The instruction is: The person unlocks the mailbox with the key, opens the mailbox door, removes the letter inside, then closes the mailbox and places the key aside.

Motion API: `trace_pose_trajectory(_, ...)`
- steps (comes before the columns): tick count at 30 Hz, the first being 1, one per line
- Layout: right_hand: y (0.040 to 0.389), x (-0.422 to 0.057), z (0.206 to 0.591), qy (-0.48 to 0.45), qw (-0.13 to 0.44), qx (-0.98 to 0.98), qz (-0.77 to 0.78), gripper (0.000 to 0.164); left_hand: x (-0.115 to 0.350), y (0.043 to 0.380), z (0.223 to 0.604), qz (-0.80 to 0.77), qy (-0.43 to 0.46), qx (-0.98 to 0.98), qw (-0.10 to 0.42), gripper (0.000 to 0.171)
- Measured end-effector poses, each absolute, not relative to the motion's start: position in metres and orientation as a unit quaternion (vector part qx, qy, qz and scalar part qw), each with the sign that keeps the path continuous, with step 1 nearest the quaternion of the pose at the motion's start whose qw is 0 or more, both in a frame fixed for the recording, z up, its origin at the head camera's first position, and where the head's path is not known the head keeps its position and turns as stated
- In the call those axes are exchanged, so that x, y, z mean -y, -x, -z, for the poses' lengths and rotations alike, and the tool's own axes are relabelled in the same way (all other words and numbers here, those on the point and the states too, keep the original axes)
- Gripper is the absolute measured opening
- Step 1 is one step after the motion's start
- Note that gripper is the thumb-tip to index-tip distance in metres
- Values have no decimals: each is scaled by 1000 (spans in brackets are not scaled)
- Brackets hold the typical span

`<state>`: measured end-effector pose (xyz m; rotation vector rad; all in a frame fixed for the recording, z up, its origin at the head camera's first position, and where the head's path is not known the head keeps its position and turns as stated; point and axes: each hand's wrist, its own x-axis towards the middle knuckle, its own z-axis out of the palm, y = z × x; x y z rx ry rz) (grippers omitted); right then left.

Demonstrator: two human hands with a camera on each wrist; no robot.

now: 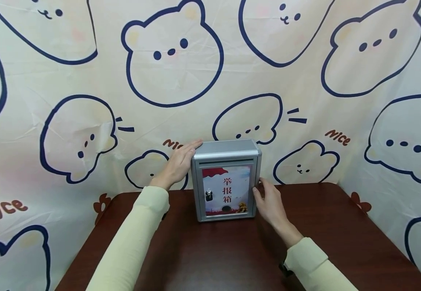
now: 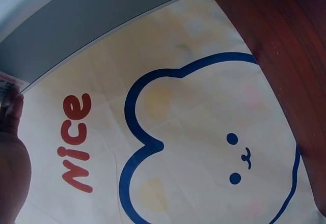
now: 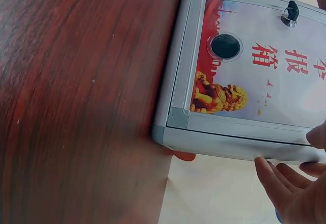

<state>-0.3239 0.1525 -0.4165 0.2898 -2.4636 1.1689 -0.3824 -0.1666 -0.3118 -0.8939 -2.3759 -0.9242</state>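
A silver-grey metal report box (image 1: 227, 150) stands upright on the table, with red Chinese characters on its front panel. On that panel are a small lock (image 1: 208, 195) with a black key in it and a dark round window (image 3: 225, 46). My left hand (image 1: 176, 165) rests on the box's upper left corner, its fingers straight along the top edge. My right hand (image 1: 270, 202) holds the right side low down, thumb at the front edge. In the right wrist view its fingertips (image 3: 262, 165) touch the side wall.
The dark brown wooden table (image 1: 210, 258) spreads out in front of the box. Behind and on both sides hangs a cream cloth (image 1: 174, 81) printed with blue-outlined animal faces and the word "Nice". It meets the table's back edge close behind the box.
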Motion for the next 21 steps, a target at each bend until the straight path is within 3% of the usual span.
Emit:
trace_pose_trajectory(13, 302, -151, 411, -118, 260, 910, -300, 40, 166, 384, 313, 335, 325, 855, 224, 53)
trace_pose_trajectory(21, 291, -129, 401, -188, 279, 900, -278, 30, 165, 383, 313, 336, 321, 857, 222, 52)
